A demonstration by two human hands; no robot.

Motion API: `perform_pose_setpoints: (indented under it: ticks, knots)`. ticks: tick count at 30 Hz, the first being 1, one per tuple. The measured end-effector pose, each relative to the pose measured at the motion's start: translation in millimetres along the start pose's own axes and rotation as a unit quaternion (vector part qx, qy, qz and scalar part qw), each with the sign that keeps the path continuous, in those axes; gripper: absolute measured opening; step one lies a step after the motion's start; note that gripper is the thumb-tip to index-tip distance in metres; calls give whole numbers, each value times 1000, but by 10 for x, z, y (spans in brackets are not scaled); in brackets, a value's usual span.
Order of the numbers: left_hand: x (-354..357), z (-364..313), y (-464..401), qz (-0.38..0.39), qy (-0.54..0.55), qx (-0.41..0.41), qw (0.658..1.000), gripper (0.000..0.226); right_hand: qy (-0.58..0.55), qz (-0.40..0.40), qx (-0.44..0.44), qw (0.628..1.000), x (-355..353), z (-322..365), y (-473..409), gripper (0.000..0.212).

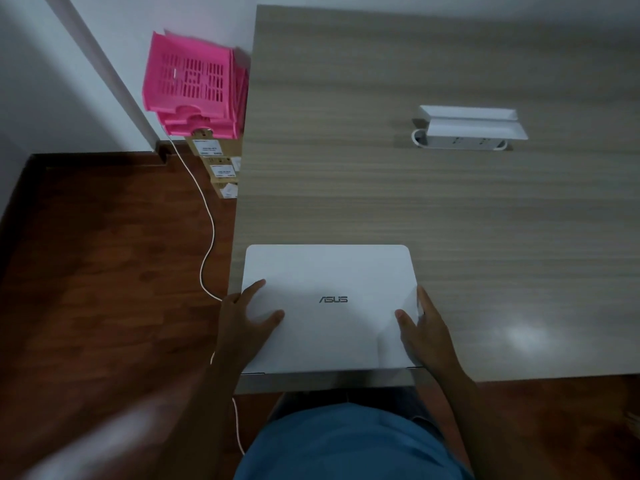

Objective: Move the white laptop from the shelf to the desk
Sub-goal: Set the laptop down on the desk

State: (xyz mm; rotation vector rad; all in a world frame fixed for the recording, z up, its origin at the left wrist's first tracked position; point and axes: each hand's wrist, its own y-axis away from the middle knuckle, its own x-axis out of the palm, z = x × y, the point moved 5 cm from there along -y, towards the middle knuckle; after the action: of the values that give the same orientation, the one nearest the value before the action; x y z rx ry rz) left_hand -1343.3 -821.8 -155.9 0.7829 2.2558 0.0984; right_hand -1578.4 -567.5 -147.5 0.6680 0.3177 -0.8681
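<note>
A pink plastic basket stands on stacked cardboard boxes against the white wall. A white cable trails across the dark wooden floor. Farther right sits a white power strip.

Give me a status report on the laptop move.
Left hand and right hand grip white laptop sides. Laptop closed, at desk near edge. Nothing obstructing.

Laptop on desk, baskets left.
</note>
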Motion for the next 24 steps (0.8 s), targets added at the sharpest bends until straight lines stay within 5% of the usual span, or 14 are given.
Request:
perform_pose_setpoints:
  ticks: [24]
  knots:
    - [64, -31, 66, -29, -91, -1, 995, 73, 198, -47, 23, 979, 197, -142, 14, 70]
